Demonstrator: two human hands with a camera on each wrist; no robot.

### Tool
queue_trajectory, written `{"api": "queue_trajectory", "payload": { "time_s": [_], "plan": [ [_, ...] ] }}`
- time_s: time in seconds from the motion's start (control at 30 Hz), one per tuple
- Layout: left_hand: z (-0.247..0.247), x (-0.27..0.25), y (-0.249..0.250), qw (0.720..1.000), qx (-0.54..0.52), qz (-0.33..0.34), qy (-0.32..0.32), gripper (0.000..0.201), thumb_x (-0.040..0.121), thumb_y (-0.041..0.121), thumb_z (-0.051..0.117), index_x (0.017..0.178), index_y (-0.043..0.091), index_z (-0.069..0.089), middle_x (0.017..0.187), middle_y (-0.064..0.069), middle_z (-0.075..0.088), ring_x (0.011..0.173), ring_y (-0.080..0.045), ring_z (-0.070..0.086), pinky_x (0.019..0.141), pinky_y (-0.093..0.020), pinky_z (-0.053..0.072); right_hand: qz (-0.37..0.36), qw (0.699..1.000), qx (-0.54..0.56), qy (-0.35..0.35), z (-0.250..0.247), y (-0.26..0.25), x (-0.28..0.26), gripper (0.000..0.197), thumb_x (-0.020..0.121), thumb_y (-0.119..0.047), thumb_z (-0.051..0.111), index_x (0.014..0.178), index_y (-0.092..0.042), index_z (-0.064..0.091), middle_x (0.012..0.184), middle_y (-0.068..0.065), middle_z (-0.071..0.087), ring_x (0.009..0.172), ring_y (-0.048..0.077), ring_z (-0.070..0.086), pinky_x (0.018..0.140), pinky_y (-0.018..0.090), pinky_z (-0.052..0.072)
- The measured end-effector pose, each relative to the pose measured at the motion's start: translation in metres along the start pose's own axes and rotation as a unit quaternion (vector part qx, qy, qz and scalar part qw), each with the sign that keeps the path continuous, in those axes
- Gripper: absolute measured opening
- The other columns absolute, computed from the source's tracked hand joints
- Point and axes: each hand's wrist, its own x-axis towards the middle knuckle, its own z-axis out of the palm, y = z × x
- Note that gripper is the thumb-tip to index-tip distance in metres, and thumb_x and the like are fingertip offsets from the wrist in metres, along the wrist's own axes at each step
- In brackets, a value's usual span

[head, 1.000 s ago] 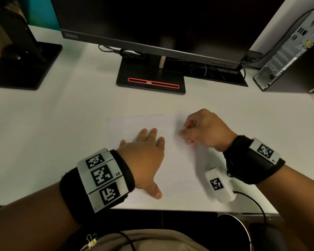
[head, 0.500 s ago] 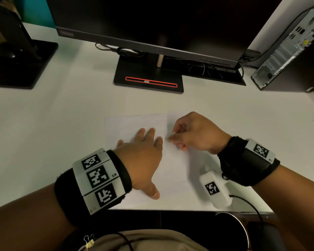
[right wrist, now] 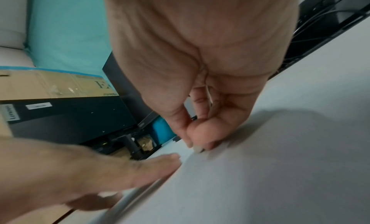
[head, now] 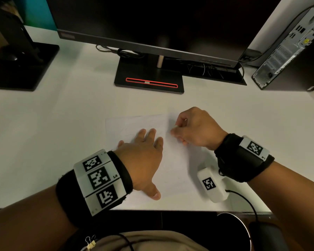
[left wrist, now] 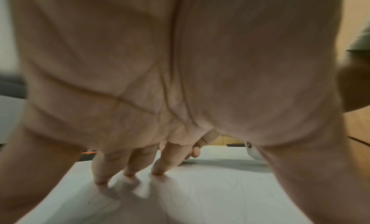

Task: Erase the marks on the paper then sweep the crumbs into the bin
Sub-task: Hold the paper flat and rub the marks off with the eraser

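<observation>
A white sheet of paper (head: 172, 165) with faint pencil marks lies on the white desk (head: 65, 134). My left hand (head: 143, 154) lies flat on the paper's left half, its straight fingers (left wrist: 160, 164) pressing the sheet (left wrist: 220, 195) down. Just to its right, my right hand (head: 192, 129) pinches a small white eraser (head: 175, 126) between thumb and fingers, with the eraser's tip (right wrist: 198, 149) on the paper (right wrist: 260, 172). Most of the eraser is hidden inside the fingers. Under the desk's front edge on the right shows the metal rim of a round bin (head: 243, 225).
A monitor on a black base (head: 149, 82) stands behind the paper. At the back right is a computer tower (head: 286, 51), and another black stand (head: 20, 67) sits at the left. A white tagged device (head: 211, 185) hangs at my right wrist near the desk's front edge.
My right hand slid a little left with the eraser, then back to the right, rubbing the paper. The left hand has stayed flat on the sheet.
</observation>
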Motion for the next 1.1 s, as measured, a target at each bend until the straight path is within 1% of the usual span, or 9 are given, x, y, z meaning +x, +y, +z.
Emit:
{"api": "queue_trajectory", "payload": {
  "time_s": [0.1, 0.2, 0.27, 0.37, 0.43, 0.6, 0.8, 0.93, 1.1],
  "plan": [
    [0.001, 0.001, 0.000, 1.000, 0.001, -0.001, 0.002, 0.138, 0.074, 0.065, 0.077, 0.156, 0.012, -0.021, 0.162, -0.009, -0.033, 0.152, -0.031, -0.022, 0.118, -0.065, 0.021, -0.019, 0.999, -0.009, -0.046, 0.005, -0.005, -0.005, 0.015, 0.086, -0.023, 0.073, 0.076, -0.013, 0.069, 0.063, 0.004, 0.075, 0.054, 0.010, 0.070, 0.065, 0.026, 0.059],
    [0.000, 0.001, 0.000, 1.000, 0.002, -0.001, 0.000, 0.138, 0.074, 0.065, 0.076, 0.156, 0.012, -0.021, 0.162, -0.009, -0.033, 0.151, -0.031, -0.022, 0.118, -0.065, 0.020, 0.017, 1.000, -0.004, 0.020, -0.006, 0.001, 0.007, 0.011, 0.083, -0.018, 0.072, 0.074, -0.012, 0.070, 0.064, 0.006, 0.075, 0.059, 0.015, 0.072, 0.068, 0.032, 0.062],
    [0.000, 0.000, 0.000, 1.000, 0.002, -0.001, -0.001, 0.138, 0.074, 0.065, 0.076, 0.156, 0.012, -0.022, 0.161, -0.010, -0.033, 0.151, -0.032, -0.023, 0.118, -0.065, 0.020, 0.007, 0.999, -0.022, 0.040, -0.006, 0.001, 0.008, 0.011, 0.083, -0.017, 0.070, 0.075, -0.010, 0.069, 0.066, 0.007, 0.075, 0.063, 0.020, 0.072, 0.067, 0.033, 0.061],
    [-0.001, 0.001, 0.000, 1.000, 0.002, -0.002, -0.001, 0.138, 0.074, 0.065, 0.076, 0.156, 0.012, -0.022, 0.161, -0.009, -0.034, 0.151, -0.031, -0.023, 0.118, -0.065, 0.020, -0.047, 0.997, -0.064, -0.022, 0.002, -0.006, -0.002, 0.016, 0.085, -0.023, 0.072, 0.075, -0.011, 0.068, 0.063, 0.003, 0.073, 0.061, 0.013, 0.068, 0.065, 0.030, 0.056],
    [-0.001, 0.002, 0.000, 1.000, 0.001, -0.002, -0.004, 0.138, 0.074, 0.065, 0.076, 0.156, 0.013, -0.022, 0.161, -0.009, -0.034, 0.151, -0.031, -0.023, 0.118, -0.065, 0.020, -0.042, 0.997, -0.056, -0.043, 0.000, -0.004, -0.003, 0.016, 0.086, -0.023, 0.071, 0.074, -0.013, 0.068, 0.061, 0.003, 0.074, 0.055, 0.009, 0.067, 0.065, 0.028, 0.056],
    [-0.001, 0.001, 0.000, 1.000, -0.002, -0.001, -0.005, 0.139, 0.074, 0.065, 0.077, 0.156, 0.013, -0.022, 0.161, -0.009, -0.034, 0.151, -0.031, -0.023, 0.118, -0.065, 0.020, 0.025, 0.998, -0.029, 0.047, -0.013, 0.007, 0.015, 0.011, 0.082, -0.016, 0.069, 0.073, -0.011, 0.068, 0.064, 0.006, 0.075, 0.055, 0.015, 0.070, 0.055, 0.023, 0.052],
    [-0.001, 0.000, 0.000, 1.000, 0.001, -0.002, -0.011, 0.138, 0.075, 0.065, 0.076, 0.156, 0.013, -0.023, 0.161, -0.009, -0.035, 0.151, -0.031, -0.025, 0.118, -0.066, 0.019, -0.020, 0.997, -0.067, -0.028, -0.007, 0.004, 0.003, 0.013, 0.085, -0.021, 0.071, 0.076, -0.013, 0.067, 0.063, 0.003, 0.074, 0.054, 0.012, 0.069, 0.060, 0.025, 0.056],
    [-0.002, 0.000, 0.000, 1.000, 0.001, 0.002, -0.010, 0.138, 0.074, 0.065, 0.076, 0.156, 0.013, -0.023, 0.161, -0.008, -0.035, 0.151, -0.030, -0.024, 0.118, -0.066, 0.019, 0.017, 0.998, -0.043, 0.044, -0.021, 0.016, 0.014, 0.012, 0.084, -0.018, 0.071, 0.074, -0.011, 0.068, 0.064, 0.006, 0.074, 0.055, 0.017, 0.068, 0.060, 0.025, 0.052],
    [-0.002, 0.001, 0.000, 1.000, -0.005, -0.001, -0.013, 0.138, 0.075, 0.064, 0.077, 0.155, 0.014, -0.023, 0.160, -0.007, -0.036, 0.150, -0.029, -0.026, 0.118, -0.066, 0.018, -0.026, 0.997, -0.058, -0.035, -0.010, 0.006, 0.007, 0.013, 0.084, -0.020, 0.072, 0.074, -0.013, 0.069, 0.062, 0.003, 0.073, 0.053, 0.012, 0.067, 0.061, 0.027, 0.057]
  ]
}}
